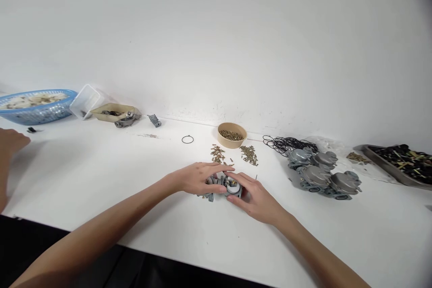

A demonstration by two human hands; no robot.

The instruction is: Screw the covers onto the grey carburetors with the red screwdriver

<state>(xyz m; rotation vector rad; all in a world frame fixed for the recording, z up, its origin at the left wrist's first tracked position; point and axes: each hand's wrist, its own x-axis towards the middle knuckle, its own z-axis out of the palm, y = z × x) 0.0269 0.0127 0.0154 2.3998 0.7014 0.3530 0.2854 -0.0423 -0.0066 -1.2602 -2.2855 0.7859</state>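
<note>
On the bench (222, 236), a left unit (211, 197) and a right unit (233, 185), both grey metal, are lined up left to right. From its right side, the right unit is grasped by the right grip (258, 200), the nearer one. The left unit is partly covered by the left grip (196, 177); whether it is clasped cannot be told.
</note>
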